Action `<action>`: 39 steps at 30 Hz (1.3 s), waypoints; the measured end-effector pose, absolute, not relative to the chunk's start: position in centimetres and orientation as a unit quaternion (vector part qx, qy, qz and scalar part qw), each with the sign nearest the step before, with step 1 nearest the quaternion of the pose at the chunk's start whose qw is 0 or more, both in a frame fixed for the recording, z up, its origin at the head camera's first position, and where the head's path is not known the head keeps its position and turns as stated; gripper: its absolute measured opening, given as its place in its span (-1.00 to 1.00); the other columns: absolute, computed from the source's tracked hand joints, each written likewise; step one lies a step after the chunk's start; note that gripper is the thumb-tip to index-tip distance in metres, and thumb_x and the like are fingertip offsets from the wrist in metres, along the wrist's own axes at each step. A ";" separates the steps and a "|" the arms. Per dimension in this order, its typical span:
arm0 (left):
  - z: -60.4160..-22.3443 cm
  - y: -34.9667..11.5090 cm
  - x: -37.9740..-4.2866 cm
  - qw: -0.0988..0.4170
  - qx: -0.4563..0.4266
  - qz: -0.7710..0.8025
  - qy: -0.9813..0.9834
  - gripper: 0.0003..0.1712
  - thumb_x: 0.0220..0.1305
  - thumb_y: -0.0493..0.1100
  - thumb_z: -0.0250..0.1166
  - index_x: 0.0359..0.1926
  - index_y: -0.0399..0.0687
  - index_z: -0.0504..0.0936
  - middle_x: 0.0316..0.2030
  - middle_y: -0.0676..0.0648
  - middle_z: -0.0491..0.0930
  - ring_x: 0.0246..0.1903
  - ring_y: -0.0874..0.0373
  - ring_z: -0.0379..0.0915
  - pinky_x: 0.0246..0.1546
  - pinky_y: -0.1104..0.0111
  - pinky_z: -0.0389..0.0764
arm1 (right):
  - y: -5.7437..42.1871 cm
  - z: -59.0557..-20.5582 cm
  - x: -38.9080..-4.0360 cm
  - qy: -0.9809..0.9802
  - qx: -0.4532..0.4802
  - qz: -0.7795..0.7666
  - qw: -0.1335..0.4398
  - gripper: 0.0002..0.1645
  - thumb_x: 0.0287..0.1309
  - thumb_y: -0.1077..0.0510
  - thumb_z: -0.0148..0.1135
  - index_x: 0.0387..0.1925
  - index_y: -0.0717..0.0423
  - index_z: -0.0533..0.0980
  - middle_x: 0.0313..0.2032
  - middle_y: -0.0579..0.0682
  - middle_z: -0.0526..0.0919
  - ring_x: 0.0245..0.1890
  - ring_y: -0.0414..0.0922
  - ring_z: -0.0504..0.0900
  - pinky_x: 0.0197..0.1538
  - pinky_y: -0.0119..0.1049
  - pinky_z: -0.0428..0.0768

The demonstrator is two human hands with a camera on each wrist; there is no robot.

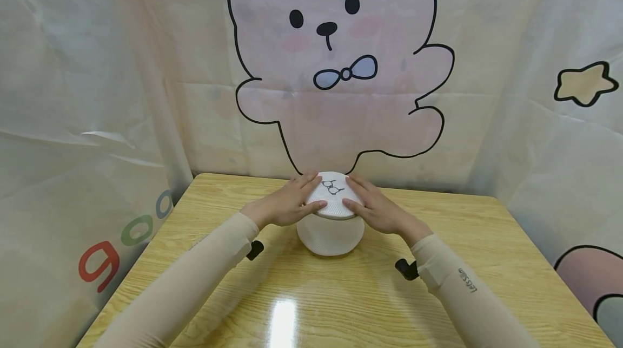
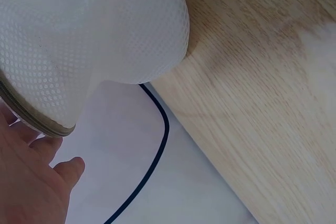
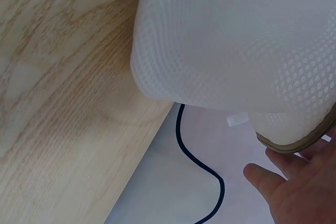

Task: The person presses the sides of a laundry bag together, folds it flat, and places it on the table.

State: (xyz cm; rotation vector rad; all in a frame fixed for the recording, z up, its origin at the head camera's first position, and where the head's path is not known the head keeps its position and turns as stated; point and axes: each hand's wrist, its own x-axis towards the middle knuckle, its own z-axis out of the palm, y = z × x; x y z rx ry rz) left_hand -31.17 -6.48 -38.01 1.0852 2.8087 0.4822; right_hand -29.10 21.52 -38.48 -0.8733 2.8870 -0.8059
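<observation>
A white mesh laundry bag [image 1: 331, 238] stands upright on the wooden table near its far edge. Its round, padded top [image 1: 335, 201] carries a printed line drawing of a bra. My left hand [image 1: 284, 202] lies along the left side of that top, fingertips and thumb over its edge. From the opposite side, my right hand [image 1: 382, 210] rests on the top in the same way, fingers fairly straight. A brownish zipper [image 2: 39, 120] runs round the rim, close to the left fingers in the left wrist view. In the right wrist view, the right fingers touch the zippered rim [image 3: 299, 144].
The wooden table [image 1: 302, 288] reaches back to a curtain [image 1: 331, 115] with a cartoon bear. More printed cloth hangs on both sides. A dark cable [image 2: 166, 129] runs beyond the table edge. Black wrist devices [image 1: 406, 269] sit under the sleeves.
</observation>
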 end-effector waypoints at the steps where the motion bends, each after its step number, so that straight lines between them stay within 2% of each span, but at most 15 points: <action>1: -38.1 -6.5 -31.2 0.045 0.355 0.157 0.920 -0.03 0.58 0.43 -0.23 0.68 -0.07 -0.16 0.69 -0.09 -0.23 0.68 -0.02 -0.34 0.66 0.00 -0.19 | 21.5 -38.5 -29.1 0.924 -0.280 -0.259 0.010 -0.11 0.61 -0.22 -0.08 0.65 0.20 -0.04 0.65 0.22 -0.08 0.63 0.29 -0.04 0.57 0.35 0.07; 7: -38.5 -6.5 -31.3 0.049 0.352 0.155 0.922 -0.03 0.58 0.43 -0.22 0.68 -0.06 -0.15 0.69 -0.10 -0.22 0.68 -0.04 -0.29 0.65 -0.05 -0.11 | 21.5 -38.9 -29.2 0.924 -0.281 -0.259 0.011 -0.12 0.61 -0.21 -0.07 0.65 0.20 -0.03 0.65 0.21 -0.06 0.63 0.28 -0.03 0.57 0.35 0.08; 22: -39.1 -6.6 -31.2 0.064 0.348 0.154 0.923 -0.02 0.56 0.45 -0.23 0.69 -0.03 -0.19 0.69 -0.04 -0.29 0.68 0.00 -0.37 0.65 -0.06 -0.14 | 21.4 -39.7 -28.9 0.923 -0.277 -0.266 0.013 -0.11 0.60 -0.22 -0.05 0.64 0.20 -0.01 0.65 0.21 -0.03 0.62 0.31 0.00 0.55 0.37 0.09; 39: -40.0 -7.0 -31.4 0.066 0.349 0.148 0.923 -0.01 0.55 0.46 -0.23 0.69 -0.05 -0.15 0.69 -0.07 -0.25 0.68 0.00 -0.36 0.64 -0.10 -0.07 | 21.4 -40.3 -29.0 0.925 -0.273 -0.263 0.028 -0.09 0.59 -0.23 -0.04 0.64 0.19 -0.02 0.65 0.21 -0.05 0.63 0.30 -0.03 0.56 0.36 0.08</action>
